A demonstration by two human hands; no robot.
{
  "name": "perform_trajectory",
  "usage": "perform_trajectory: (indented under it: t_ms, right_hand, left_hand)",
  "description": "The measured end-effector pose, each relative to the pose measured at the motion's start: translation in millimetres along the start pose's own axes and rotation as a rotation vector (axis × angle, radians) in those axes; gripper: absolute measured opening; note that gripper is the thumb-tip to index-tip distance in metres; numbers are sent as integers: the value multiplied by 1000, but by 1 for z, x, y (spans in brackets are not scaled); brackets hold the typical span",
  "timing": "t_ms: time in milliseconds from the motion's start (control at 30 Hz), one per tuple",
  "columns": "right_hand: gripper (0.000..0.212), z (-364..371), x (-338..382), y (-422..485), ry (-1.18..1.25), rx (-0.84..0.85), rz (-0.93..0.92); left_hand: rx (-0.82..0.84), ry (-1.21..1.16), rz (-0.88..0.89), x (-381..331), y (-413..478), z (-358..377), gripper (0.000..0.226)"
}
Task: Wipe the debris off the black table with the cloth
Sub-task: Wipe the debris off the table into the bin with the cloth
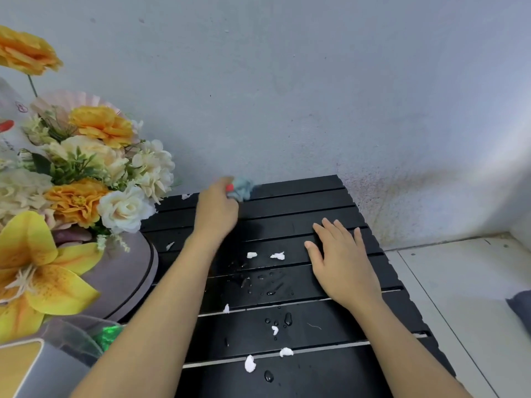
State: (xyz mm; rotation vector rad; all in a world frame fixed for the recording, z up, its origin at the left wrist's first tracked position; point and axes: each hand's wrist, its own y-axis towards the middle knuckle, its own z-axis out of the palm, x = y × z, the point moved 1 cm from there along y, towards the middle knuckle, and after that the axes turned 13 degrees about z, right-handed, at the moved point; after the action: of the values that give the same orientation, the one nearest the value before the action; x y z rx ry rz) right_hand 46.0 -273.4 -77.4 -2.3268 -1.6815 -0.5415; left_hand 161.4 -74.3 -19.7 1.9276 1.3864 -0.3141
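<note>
A black slatted table (301, 202) stands against a grey wall. My left hand (217, 209) grips a bunched light-blue cloth (242, 189) at the table's far edge, left of middle. My right hand (340, 259) lies flat on the slats right of centre, fingers spread. Several white scraps of debris (277, 255) lie between my arms and toward the near edge, among water droplets (288, 318). One scrap sits at the far left corner, another beside my left forearm.
A large bouquet of orange, cream and yellow artificial flowers (86, 179) crowds the table's left side, over a round grey stool (126, 268). Pale floor tiles (459, 282) lie to the right, with a dark grey item (521, 307) at the frame's right edge.
</note>
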Motion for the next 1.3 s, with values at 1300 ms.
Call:
perform_trajectory:
  t_ms: [1300]
  right_hand:
    - [46,4,-1,4,12,-31,0]
  left_hand:
    - [188,-61,24,-52,-67,-11,43]
